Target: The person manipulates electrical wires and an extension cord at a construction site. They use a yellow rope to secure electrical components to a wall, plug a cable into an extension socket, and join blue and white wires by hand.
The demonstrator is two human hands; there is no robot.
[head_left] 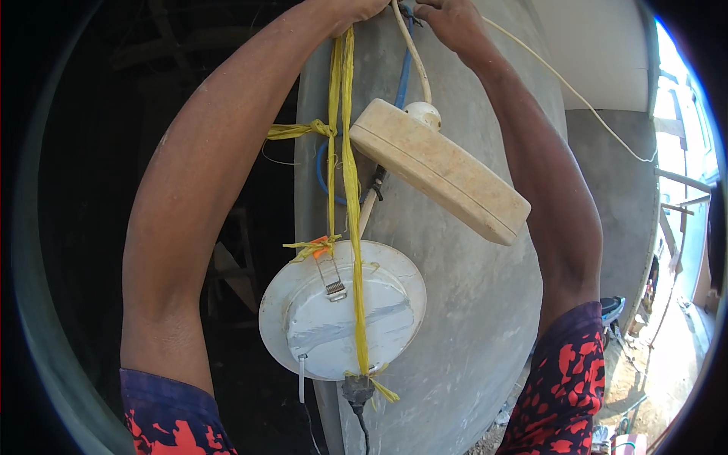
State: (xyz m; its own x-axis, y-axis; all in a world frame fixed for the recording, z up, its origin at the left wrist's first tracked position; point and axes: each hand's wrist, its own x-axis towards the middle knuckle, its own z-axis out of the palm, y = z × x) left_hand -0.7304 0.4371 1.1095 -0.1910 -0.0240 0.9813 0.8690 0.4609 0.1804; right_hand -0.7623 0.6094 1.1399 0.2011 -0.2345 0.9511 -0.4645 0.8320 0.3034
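Note:
Both my arms reach up along a grey concrete pillar (470, 303). My left hand (356, 9) is at the top edge, closed around the upper end of yellow plastic twine (350, 182). My right hand (451, 19) is beside it, fingers pinched on a white cable (413, 57) and a blue wire (403, 76). The twine runs down and is tied around a round white ceiling lamp (341, 311) hanging against the pillar. A dirty cream power strip (440, 171) hangs tilted from the white cable, just above the lamp.
A black plug and cord (358, 394) hang under the lamp. A thin white cable (591, 106) sags off to the right toward a sunlit yard with clutter on the ground (637, 364). Left of the pillar is a dark interior with wooden beams (227, 265).

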